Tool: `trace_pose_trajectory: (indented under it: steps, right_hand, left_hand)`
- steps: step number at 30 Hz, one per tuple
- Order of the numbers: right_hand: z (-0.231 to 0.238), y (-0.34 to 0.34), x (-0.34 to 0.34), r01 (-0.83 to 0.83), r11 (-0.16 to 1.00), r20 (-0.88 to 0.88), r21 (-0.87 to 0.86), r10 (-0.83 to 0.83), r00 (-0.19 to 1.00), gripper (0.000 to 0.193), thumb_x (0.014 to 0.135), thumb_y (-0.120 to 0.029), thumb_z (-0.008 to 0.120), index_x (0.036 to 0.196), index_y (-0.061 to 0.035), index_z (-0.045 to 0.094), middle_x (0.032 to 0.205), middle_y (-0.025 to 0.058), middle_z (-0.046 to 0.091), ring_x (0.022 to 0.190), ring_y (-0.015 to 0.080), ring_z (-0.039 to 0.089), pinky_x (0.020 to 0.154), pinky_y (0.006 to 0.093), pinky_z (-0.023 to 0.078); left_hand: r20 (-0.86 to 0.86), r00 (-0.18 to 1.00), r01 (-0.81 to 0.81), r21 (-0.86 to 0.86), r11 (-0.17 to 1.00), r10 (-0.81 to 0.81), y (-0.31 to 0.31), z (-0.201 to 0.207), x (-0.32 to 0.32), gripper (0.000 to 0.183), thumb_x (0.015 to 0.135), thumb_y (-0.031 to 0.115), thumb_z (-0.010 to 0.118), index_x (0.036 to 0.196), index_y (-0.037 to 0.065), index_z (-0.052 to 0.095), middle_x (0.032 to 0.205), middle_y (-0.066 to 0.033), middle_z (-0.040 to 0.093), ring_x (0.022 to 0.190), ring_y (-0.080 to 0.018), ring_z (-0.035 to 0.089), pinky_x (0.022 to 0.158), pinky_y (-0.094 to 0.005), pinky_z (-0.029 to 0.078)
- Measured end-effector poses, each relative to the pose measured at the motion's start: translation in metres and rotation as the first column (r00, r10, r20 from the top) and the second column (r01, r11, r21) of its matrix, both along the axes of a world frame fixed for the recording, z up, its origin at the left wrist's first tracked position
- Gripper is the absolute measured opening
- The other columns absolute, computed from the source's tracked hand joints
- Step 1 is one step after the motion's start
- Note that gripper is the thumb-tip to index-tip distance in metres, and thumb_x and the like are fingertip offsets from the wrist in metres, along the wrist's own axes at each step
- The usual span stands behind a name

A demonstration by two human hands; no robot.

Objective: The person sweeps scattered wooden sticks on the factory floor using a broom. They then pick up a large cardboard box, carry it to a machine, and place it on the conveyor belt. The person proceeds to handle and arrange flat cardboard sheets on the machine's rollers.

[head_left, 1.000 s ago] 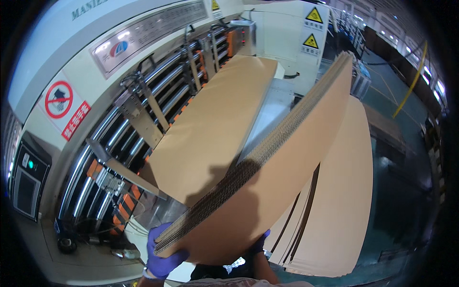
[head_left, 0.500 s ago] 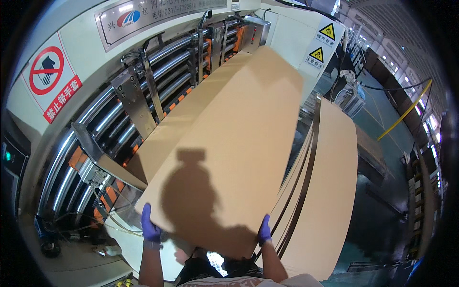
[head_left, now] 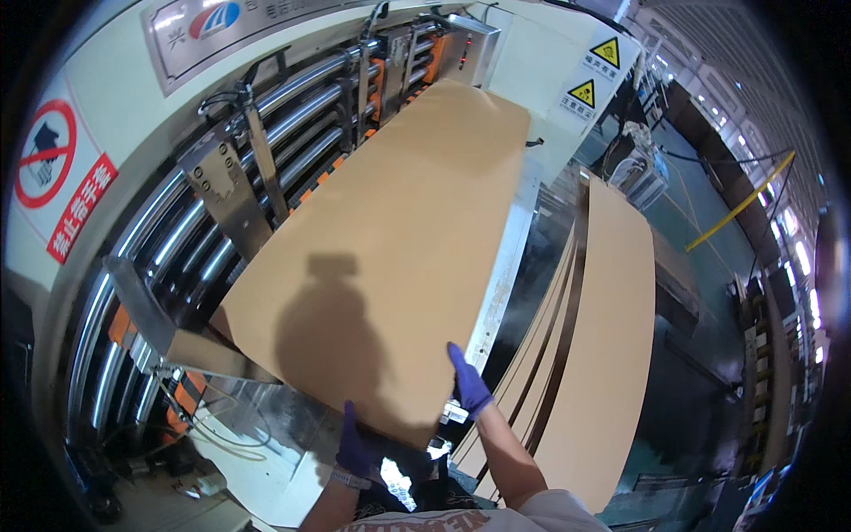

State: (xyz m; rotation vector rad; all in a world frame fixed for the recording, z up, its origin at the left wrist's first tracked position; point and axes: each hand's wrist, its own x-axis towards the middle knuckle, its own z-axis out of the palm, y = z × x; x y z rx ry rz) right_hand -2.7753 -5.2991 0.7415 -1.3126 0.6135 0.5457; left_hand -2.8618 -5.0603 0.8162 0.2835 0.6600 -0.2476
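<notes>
Cardboard sheet point(head_left: 390, 257): I see it lying flat on the feed bed of the machine point(head_left: 266, 168), its far end toward the rollers.
Left hand point(head_left: 355, 448): my gloved fingers clasp the sheet's near edge.
Right hand point(head_left: 468, 381): fingers clasp the near right corner.
Stack point(head_left: 603, 355): more sheets just right.

Cardboard sheet point(head_left: 390, 239), tilted up on edge 1 s ago, now flat on feed table, pushed further toward rollers point(head_left: 266, 160) vs 0.5 s ago. Left hand point(head_left: 355, 448) shifted inward along near edge; right hand point(head_left: 468, 383) moved up onto rt edge. Stack point(head_left: 603, 355) at rt now more exposed
</notes>
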Motion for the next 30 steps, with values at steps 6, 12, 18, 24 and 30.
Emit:
trace_pose_trajectory:
  steps: [6,12,18,24,30]
  right_hand:
    - [-0.006,-0.025,0.099,0.088,0.688,0.217,0.720,-0.344,0.913,0.071,0.089,-0.058,0.040,0.133,-0.0024,0.038,0.126,0.0133,0.050,0.111,0.0236,0.053,0.094,0.0345,0.043]
    - [-0.006,0.008,0.171,0.221,0.960,0.573,0.171,-0.280,0.771,0.057,0.090,-0.044,0.051,0.118,0.0059,0.051,0.115,0.0121,0.057,0.101,0.0150,0.057,0.084,0.0300,0.047]
    - [-0.063,0.024,0.180,0.134,0.987,0.308,-0.094,-0.099,0.946,0.074,0.084,-0.050,0.055,0.131,0.0053,0.037,0.133,0.0206,0.041,0.119,0.0250,0.045,0.080,0.0327,0.049]
    - [-0.035,-0.018,0.168,-0.219,0.965,-0.025,-0.146,0.218,0.976,0.101,0.072,-0.066,0.060,0.128,0.0109,0.025,0.101,0.0182,0.055,0.096,0.0234,0.056,0.071,0.0385,0.049]
    - [-0.062,0.001,0.056,0.251,0.951,0.559,-0.178,-0.112,0.821,0.055,0.092,-0.034,0.045,0.132,0.0016,0.034,0.115,0.0138,0.050,0.108,0.0214,0.049,0.091,0.0322,0.039]
  left_hand:
    - [0.157,0.985,0.038,0.212,0.976,-0.072,0.022,-0.017,0.019,0.048,0.089,0.033,0.053,0.127,0.005,0.042,0.127,-0.0097,0.046,0.117,-0.0226,0.041,0.100,-0.0377,0.034]
    - [0.267,0.963,-0.119,0.327,0.937,0.030,0.032,0.036,0.032,0.050,0.094,0.038,0.042,0.130,0.003,0.039,0.125,-0.0129,0.049,0.114,-0.0254,0.049,0.097,-0.0383,0.038]
    - [0.221,0.975,-0.040,0.144,0.989,0.007,0.033,-0.042,0.057,0.066,0.089,0.053,0.044,0.134,0.006,0.037,0.135,-0.0126,0.043,0.120,-0.0308,0.042,0.102,-0.0462,0.032]
    - [0.109,0.987,0.093,0.189,0.978,-0.115,0.034,-0.097,0.052,0.066,0.085,0.057,0.046,0.130,0.009,0.042,0.131,-0.0106,0.046,0.119,-0.0289,0.043,0.101,-0.0456,0.034]
    - [-0.197,0.871,0.491,0.388,0.780,-0.450,0.077,-0.113,0.048,0.076,0.083,0.069,0.037,0.127,0.008,0.043,0.124,-0.0116,0.050,0.114,-0.0298,0.048,0.095,-0.0487,0.040]
